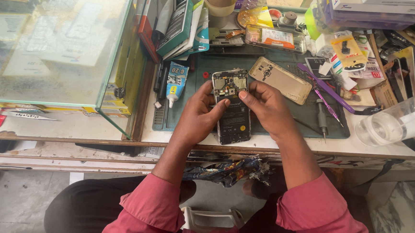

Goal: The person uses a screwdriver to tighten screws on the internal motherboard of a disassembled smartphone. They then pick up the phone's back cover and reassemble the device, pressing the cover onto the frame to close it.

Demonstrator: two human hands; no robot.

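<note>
Black battery and bare circuit board show on the opened phone (232, 106) grasped by both hands' fingers (223, 105).

Soft, even daylight fills the scene, brightest along the top edge, where a pale patch beyond the clutter is nearly washed out. Shadows are weak and short: a faint dark rim lies under the hands on the green mat (264, 125), and the space beneath the surface (368, 149) falls into deeper shade. The glass case (53, 40) on the left carries a milky sheen, with hazy reflections that veil what lies inside it. A clear plastic cup (384, 127) at the right catches bright highlights. Focus is fairly sharp at the centre; fine detail softens toward the corners, and straight edges bow slightly from the wide lens.
</note>
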